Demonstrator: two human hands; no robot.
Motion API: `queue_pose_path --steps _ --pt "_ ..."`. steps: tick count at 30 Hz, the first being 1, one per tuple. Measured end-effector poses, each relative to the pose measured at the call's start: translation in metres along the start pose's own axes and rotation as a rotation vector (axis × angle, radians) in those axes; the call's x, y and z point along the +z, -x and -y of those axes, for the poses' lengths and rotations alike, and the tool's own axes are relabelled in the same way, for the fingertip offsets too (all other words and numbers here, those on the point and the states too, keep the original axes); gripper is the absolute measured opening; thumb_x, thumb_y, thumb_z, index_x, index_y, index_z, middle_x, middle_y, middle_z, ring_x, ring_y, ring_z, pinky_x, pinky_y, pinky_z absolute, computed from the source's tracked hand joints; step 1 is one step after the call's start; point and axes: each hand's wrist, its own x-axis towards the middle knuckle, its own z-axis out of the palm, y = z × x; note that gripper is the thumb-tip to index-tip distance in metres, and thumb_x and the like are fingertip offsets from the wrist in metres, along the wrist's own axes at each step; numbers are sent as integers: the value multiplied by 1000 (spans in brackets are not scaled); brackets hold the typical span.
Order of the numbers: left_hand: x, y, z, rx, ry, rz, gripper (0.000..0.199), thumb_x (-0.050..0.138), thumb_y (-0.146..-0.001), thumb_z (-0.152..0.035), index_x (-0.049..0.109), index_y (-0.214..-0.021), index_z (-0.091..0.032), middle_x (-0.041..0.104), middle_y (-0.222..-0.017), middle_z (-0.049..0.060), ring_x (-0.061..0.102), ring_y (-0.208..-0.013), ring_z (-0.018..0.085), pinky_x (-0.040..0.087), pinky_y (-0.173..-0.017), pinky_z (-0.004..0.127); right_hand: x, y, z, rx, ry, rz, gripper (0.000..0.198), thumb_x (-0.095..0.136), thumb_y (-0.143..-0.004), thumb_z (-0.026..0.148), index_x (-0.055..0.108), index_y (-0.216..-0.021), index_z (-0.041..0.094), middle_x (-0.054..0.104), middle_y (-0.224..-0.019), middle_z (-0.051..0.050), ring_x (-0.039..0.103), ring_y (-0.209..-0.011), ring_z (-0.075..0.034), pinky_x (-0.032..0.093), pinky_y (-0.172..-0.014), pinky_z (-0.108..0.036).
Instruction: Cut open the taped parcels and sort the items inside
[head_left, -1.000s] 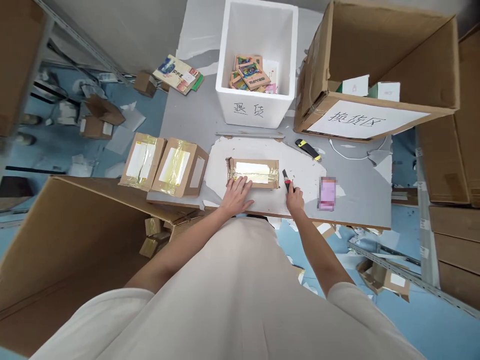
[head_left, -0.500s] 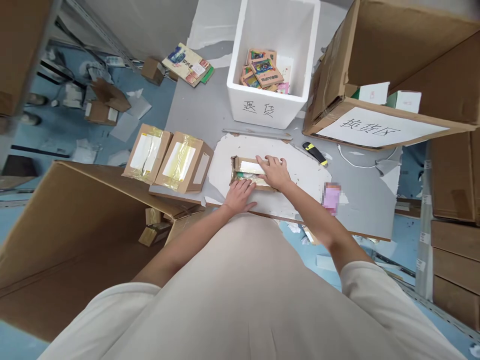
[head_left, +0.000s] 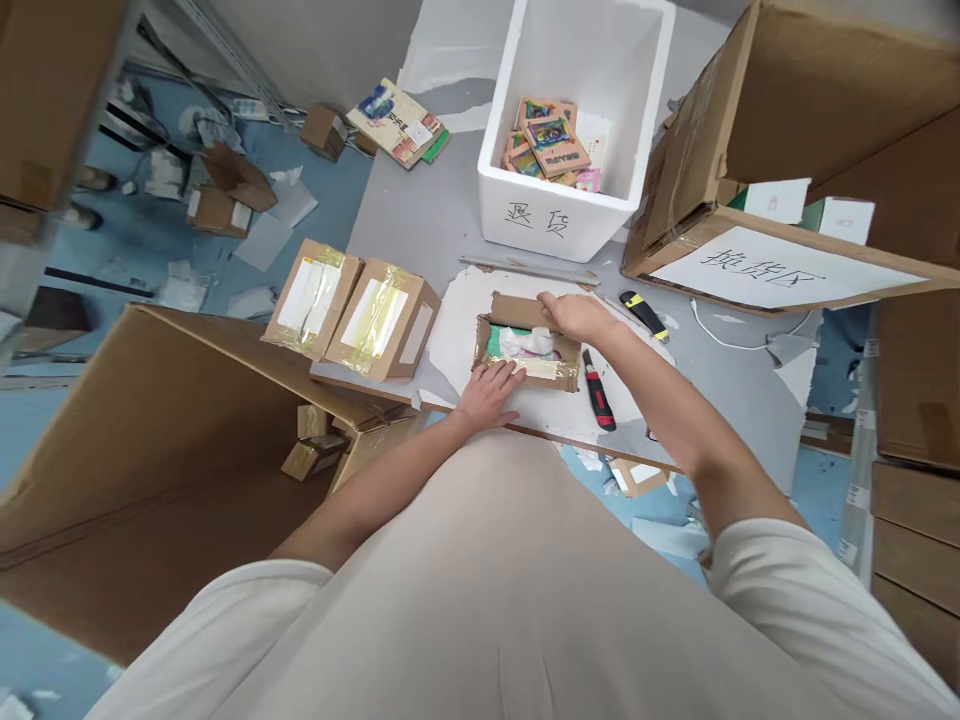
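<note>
right hand (head_left: 579, 316) in pinch grip on carton flap (head_left: 519, 312), left hand (head_left: 489, 394) spread on the open carton (head_left: 551, 377)

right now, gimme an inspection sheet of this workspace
Surface: gray table, white sheet under the small carton
Job's things: small carton open, green and white contents; red-black cutter beside it
Clutter: two taped boxes, yellow-black cutter, floor scraps
Hands: left hand on the carton's near side; right hand at its far flap, grip unclear
Cables: white cable, table's right side
Surroundings: large open carton at left, foam tub beyond
</note>
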Motion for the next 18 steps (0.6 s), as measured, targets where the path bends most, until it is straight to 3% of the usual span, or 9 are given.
queue_pose_path --steps 3,6,10,14,18 --pt "0 0 0 -11 13 3 82 61 -79 -50 32 -148 -16 38 -150 17 33 -138 34 26 -108 47 9 -11 -7 96 -23 -68 44 32 -99 41 52 -123 11 67 -107 -20 61 -98 -30 41 -82 -37" --pt "0 2 0 -10 20 -10 76 57 -83 -42 31 -149 -17 35 -153 17 31 -141 34 26 -109 47 22 -16 -10 151 -24 -226 45 40 -96 40 51 -127 9 58 -122 -22 54 -109 -32 38 -89 -42" --pt "-8 2 5 -39 37 -72 67 52 -87 -38 33 -147 -12 32 -153 19 29 -142 33 29 -109 45 34 5 0 -30 18 -396 38 29 -97 18 57 -121 14 54 -129 -17 45 -116 -29 30 -100 -44" --pt "-32 -9 34 -68 43 -113 88 65 -76 -52 33 -146 -13 36 -151 20 29 -141 36 28 -110 48 37 48 23 -197 49 -322 36 37 -95 24 57 -124 13 61 -113 -16 50 -106 -28 29 -100 -44" --pt "-49 -27 81 83 17 -26 110 77 -60 -58 31 -146 -9 37 -149 22 24 -143 39 22 -115 51 41 66 44 -133 120 -167 64 64 -80 35 47 -135 5 64 -108 -18 55 -102 -31 23 -105 -49"
